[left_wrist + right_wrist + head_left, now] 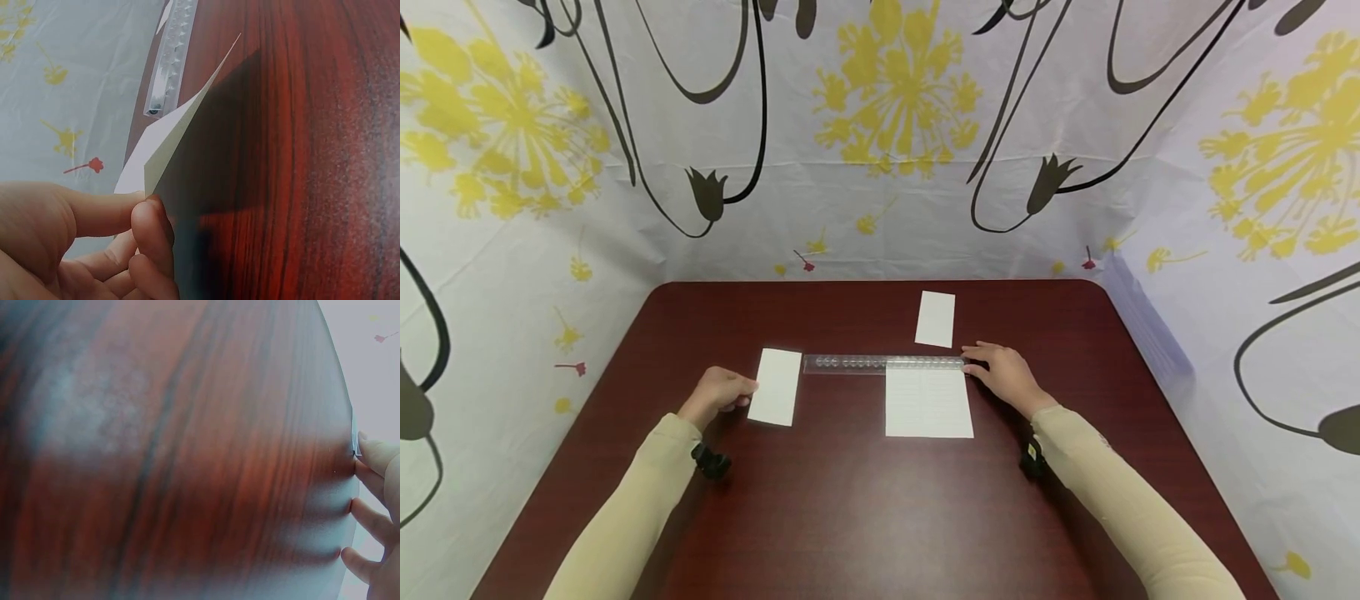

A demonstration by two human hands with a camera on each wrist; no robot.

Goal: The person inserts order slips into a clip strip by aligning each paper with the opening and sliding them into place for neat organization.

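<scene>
My left hand (721, 389) pinches the lower left edge of a small white paper (777, 387) between thumb and fingers. In the left wrist view this paper (169, 140) is tilted up from the table and casts a shadow. A clear plastic ruler (846, 364) lies across the table, with the top edge of a faintly lined white sheet (928, 404) under its right half. At the ruler's right end, my right hand (1003, 375) grips it between thumb and index finger. The right wrist view shows the other fingers (359, 565) spread, their tips on the tabletop.
Another small white paper (936, 318) lies behind the ruler, towards the right. The dark red wooden table (865, 517) has rounded far corners. Patterned white cloth (895, 225) hangs around its back and sides. A pale translucent strip (1146, 321) stands along the right edge.
</scene>
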